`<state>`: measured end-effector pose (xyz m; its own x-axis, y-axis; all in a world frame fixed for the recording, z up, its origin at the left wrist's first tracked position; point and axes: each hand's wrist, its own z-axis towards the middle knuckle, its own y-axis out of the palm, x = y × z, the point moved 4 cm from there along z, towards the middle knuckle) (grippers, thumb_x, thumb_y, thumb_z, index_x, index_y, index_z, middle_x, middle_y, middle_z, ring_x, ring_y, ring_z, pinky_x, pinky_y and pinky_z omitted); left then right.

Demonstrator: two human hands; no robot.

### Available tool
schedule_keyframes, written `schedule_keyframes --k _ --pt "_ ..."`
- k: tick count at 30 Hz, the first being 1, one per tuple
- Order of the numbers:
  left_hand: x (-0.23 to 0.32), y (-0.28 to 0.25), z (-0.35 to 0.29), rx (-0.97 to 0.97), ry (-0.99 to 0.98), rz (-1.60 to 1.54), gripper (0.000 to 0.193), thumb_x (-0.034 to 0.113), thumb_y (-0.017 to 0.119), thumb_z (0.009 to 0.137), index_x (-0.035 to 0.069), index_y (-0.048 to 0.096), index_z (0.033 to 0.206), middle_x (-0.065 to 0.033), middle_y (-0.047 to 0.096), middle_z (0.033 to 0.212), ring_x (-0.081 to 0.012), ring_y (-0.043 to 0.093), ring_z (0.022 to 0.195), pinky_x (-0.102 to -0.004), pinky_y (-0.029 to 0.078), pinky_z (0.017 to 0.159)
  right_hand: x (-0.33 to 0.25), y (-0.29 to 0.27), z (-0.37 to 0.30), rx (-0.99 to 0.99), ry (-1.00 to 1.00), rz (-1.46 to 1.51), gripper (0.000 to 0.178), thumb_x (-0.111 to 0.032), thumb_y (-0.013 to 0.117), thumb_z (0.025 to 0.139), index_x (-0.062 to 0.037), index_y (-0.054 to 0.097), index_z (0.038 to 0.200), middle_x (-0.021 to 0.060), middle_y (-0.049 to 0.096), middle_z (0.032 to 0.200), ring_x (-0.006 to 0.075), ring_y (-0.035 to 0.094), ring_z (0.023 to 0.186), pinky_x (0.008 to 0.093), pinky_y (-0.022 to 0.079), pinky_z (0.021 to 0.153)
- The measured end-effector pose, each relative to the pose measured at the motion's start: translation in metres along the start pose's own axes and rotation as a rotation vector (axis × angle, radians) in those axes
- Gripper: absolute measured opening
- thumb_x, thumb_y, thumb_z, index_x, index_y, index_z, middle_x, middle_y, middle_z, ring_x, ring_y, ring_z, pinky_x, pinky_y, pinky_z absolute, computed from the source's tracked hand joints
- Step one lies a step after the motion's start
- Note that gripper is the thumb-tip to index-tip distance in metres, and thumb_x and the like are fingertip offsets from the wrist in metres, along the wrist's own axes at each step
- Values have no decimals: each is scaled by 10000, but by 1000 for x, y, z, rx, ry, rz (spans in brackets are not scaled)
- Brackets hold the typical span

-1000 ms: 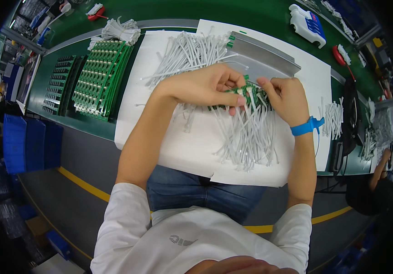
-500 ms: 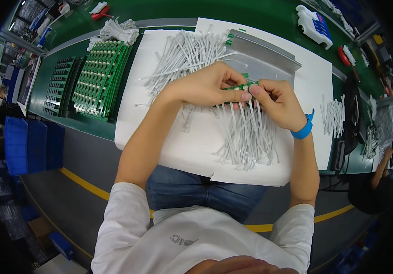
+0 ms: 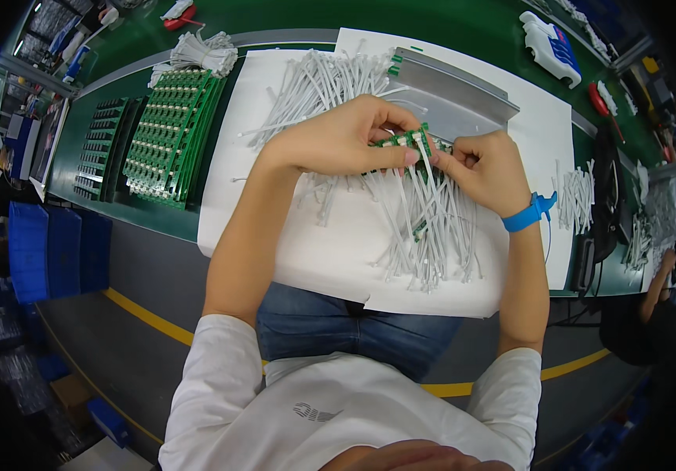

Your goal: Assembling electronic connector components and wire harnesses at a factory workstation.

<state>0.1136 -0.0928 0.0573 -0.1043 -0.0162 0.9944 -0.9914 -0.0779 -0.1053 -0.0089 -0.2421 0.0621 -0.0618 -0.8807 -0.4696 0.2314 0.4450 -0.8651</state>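
Observation:
My left hand (image 3: 354,140) is closed on a green circuit board strip (image 3: 394,143), its thumb along the near edge. White cables (image 3: 426,208) hang from the strip and spread over the white sheet toward me. At the strip's right end, my right hand (image 3: 485,169) is closed, fingers curled and thumb tip against the board beside a white cable. Some green board shows by its fingertips; the rest of its grip is hidden. A small green piece (image 3: 420,228) shows among the hanging cables. Beyond my left hand lies a large pile of white cables (image 3: 326,82).
A grey metal angle plate (image 3: 456,82) stands behind my hands. Green board panels (image 3: 171,137) and black-studded strips (image 3: 101,149) sit at the left. More white cables (image 3: 575,196) lie at the right. Blue bins (image 3: 55,247) stand left of the bench; a white-and-blue device (image 3: 550,49) is at the far right.
The board strip has tilted, its right end now raised and more exposed. My right hand has shifted slightly right, its wrist turned. A small green piece now shows among the cables.

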Motion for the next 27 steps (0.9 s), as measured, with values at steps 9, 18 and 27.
schedule_keyframes --k 9,18,27 --pt "17 -16 -8 156 68 -223 233 58 708 835 -42 617 1025 -74 668 856 -85 622 674 -209 518 642 -13 -17 -10 -381 -62 494 302 -207 835 719 -24 598 682 6 365 520 64 331 510 232 284 484" --pt "18 -11 -9 -4 217 -490 303 184 679 842 -24 571 1035 -62 577 762 -73 500 541 -224 411 508 -15 -3 -19 -478 -186 316 194 -90 825 653 -50 679 775 32 506 682 168 477 629 285 397 573" --pt "12 -11 -6 40 154 -571 310 182 687 859 -4 573 1079 -51 576 763 -64 502 561 -203 399 511 13 -41 -14 -276 288 724 222 -168 732 859 -40 573 772 -43 546 612 19 500 540 157 366 498"
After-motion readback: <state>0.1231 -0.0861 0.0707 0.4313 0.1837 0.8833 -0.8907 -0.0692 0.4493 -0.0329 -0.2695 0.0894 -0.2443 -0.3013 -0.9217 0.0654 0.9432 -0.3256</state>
